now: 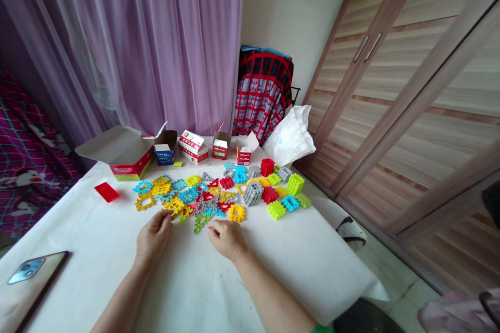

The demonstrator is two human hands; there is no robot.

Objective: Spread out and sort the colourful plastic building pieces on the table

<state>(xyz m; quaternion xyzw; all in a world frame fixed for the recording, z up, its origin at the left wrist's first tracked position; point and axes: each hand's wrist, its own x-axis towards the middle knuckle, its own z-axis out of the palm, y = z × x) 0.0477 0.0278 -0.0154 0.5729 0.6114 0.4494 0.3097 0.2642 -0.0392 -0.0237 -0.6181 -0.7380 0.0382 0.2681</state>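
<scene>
My left hand (155,233) rests on the white tabletop, its fingers curled closed with nothing visible in them. Just beyond its fingertips lies a yellow notched plastic building piece (174,205). My right hand (223,237) is also closed, a loose fist on the table with no object showing. Near it are a green notched triangle piece (202,222) and a yellow square piece (236,213). Ahead of both hands spreads a pile of interlocking pieces in several colours, including a grey block stack (253,193), a red stack (267,167) and a light green stack (295,184).
Open cardboard boxes line the back: a large red one (133,170), a blue one (164,156) and smaller red-and-white ones (193,148). A white bag (291,138) stands back right. A red tray (107,192) and a phone (37,286) lie left.
</scene>
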